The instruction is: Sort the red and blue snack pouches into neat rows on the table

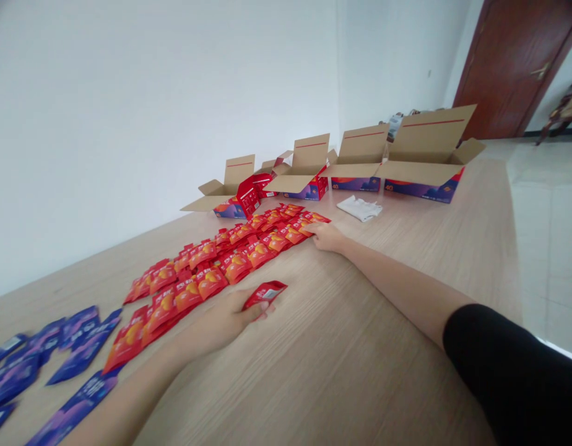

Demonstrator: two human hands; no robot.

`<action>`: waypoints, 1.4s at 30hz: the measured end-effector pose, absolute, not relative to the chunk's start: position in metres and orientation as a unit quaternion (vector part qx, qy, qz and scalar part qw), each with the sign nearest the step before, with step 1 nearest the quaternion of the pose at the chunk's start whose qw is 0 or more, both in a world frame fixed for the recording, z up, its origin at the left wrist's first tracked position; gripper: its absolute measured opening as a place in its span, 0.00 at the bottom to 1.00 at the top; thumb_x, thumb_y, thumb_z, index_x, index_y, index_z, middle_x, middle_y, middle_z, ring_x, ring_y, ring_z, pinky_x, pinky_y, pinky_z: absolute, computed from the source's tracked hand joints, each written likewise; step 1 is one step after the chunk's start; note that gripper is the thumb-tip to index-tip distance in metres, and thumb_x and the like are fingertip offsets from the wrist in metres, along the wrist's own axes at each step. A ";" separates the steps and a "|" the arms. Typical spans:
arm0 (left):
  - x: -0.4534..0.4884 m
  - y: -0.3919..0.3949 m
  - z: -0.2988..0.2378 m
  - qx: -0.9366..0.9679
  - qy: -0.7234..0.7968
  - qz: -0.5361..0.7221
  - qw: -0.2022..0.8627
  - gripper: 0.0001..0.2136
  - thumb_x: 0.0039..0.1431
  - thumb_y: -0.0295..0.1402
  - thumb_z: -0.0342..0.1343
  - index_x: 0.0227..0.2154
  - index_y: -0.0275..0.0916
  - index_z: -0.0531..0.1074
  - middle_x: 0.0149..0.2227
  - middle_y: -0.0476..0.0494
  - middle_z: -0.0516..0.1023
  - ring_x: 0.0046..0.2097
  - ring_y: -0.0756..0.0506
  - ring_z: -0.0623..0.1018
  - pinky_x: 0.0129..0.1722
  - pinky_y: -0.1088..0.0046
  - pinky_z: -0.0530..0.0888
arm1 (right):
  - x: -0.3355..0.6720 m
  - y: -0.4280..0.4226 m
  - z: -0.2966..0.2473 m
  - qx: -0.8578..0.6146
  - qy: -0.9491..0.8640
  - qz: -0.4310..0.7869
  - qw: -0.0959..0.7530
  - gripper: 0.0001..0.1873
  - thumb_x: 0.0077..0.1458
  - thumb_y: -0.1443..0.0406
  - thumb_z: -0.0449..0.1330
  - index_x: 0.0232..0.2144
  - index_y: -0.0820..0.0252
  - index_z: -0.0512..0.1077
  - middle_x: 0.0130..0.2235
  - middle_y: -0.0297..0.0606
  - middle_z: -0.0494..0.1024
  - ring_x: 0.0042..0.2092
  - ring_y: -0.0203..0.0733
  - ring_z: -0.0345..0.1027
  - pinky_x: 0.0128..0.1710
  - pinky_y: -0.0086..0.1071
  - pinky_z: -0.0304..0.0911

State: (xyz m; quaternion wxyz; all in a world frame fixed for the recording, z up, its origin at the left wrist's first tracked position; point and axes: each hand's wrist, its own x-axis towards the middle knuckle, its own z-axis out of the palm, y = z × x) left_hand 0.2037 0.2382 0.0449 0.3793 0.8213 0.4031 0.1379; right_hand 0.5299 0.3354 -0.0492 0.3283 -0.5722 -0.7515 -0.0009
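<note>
Near the middle of the table, my left hand (234, 319) is closed around a small red packet (266, 293), with the thumb over its lower edge and a white label showing. My right hand (327, 237) reaches farther out, its fingers closed at the near edge of a red-and-orange packet (315, 217) at the far end of the rows. Between and beyond the hands, red-and-orange packets (236, 265) lie overlapping in two long rows. Beside my left forearm are several blue-purple packets (85, 353), some smeared by motion.
Open cardboard boxes stand along the back: a left box (230, 210), a middle box (304, 188), another box (355, 184) and a right box (420, 190). A white cloth or bag (359, 208) lies before them. The table edge (513, 235) runs along the right; a door (513, 68) stands beyond.
</note>
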 end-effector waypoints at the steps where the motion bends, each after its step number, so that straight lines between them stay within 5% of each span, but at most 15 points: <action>1: 0.208 0.243 0.044 0.827 0.398 0.138 0.371 0.14 0.54 0.46 0.58 0.25 0.41 0.75 0.25 0.49 0.74 0.28 0.47 0.71 0.26 0.75 0.66 | 0.525 0.330 -0.039 -0.576 -0.743 -0.003 0.340 0.26 0.48 0.77 0.54 0.50 0.63 0.76 0.52 0.45 0.77 0.56 0.47 0.70 0.59 0.39 0.61; 5: 0.230 0.266 0.045 0.818 0.409 0.162 0.371 0.15 0.52 0.47 0.58 0.21 0.40 0.70 0.19 0.51 0.68 0.21 0.50 0.64 0.19 0.76 0.57 | 0.496 0.292 0.015 -0.484 -0.770 0.116 0.400 0.20 0.61 0.68 0.50 0.52 0.60 0.74 0.45 0.40 0.81 0.47 0.42 0.75 0.49 0.35 0.68; 8: 0.250 0.275 0.049 0.815 0.388 0.171 0.396 0.13 0.50 0.45 0.60 0.21 0.41 0.69 0.19 0.52 0.68 0.19 0.51 0.62 0.18 0.76 0.55 | 0.476 0.254 0.048 -0.364 -0.812 0.234 0.392 0.19 0.59 0.62 0.58 0.52 0.57 0.73 0.47 0.39 0.80 0.44 0.40 0.75 0.42 0.32 0.69; 15: 0.279 0.270 0.045 0.876 0.323 0.179 0.311 0.13 0.57 0.41 0.54 0.20 0.40 0.69 0.18 0.52 0.68 0.21 0.50 0.64 0.21 0.74 0.58 | 0.480 0.213 0.054 -0.406 -0.819 0.174 0.367 0.11 0.55 0.71 0.56 0.35 0.57 0.78 0.33 0.33 0.80 0.33 0.38 0.71 0.34 0.31 0.64; 21: 0.274 0.268 0.037 0.872 0.295 0.216 0.327 0.12 0.58 0.41 0.55 0.40 0.44 0.78 0.40 0.43 0.82 0.42 0.39 0.79 0.44 0.65 0.71 | 0.493 0.214 0.032 -0.457 -0.784 0.129 0.401 0.10 0.56 0.69 0.58 0.33 0.54 0.79 0.32 0.33 0.82 0.33 0.39 0.73 0.35 0.31 0.65; 26: 0.227 0.267 0.050 0.788 0.424 0.293 0.336 0.23 0.50 0.46 0.62 0.49 0.45 0.75 0.57 0.37 0.74 0.60 0.34 0.70 0.61 0.57 0.63 | 0.533 0.251 0.020 -0.549 -0.684 -0.074 0.474 0.15 0.60 0.67 0.53 0.41 0.54 0.80 0.42 0.36 0.82 0.38 0.42 0.76 0.40 0.34 0.67; 32: 0.137 0.256 0.043 0.766 0.517 0.235 0.302 0.30 0.44 0.50 0.64 0.53 0.53 0.72 0.54 0.40 0.77 0.55 0.30 0.75 0.54 0.50 0.71 | 0.584 0.322 -0.007 -0.654 -0.659 -0.171 0.331 0.20 0.61 0.71 0.50 0.49 0.61 0.76 0.50 0.42 0.79 0.50 0.46 0.74 0.49 0.36 0.65; 37: 0.076 0.227 0.028 0.829 0.498 0.191 0.170 0.21 0.49 0.51 0.58 0.49 0.63 0.75 0.55 0.51 0.76 0.59 0.30 0.71 0.60 0.47 0.65 | 0.578 0.346 -0.027 -0.673 -0.669 -0.161 0.270 0.19 0.59 0.73 0.52 0.49 0.63 0.76 0.48 0.49 0.80 0.46 0.49 0.75 0.43 0.35 0.65; 42: 0.023 0.176 0.047 0.838 0.513 0.132 0.134 0.19 0.56 0.47 0.53 0.51 0.57 0.74 0.61 0.50 0.70 0.62 0.34 0.68 0.61 0.55 0.66 | 0.570 0.339 -0.045 -0.662 -0.702 -0.112 0.238 0.15 0.60 0.72 0.52 0.41 0.68 0.79 0.34 0.58 0.81 0.37 0.46 0.77 0.43 0.39 0.64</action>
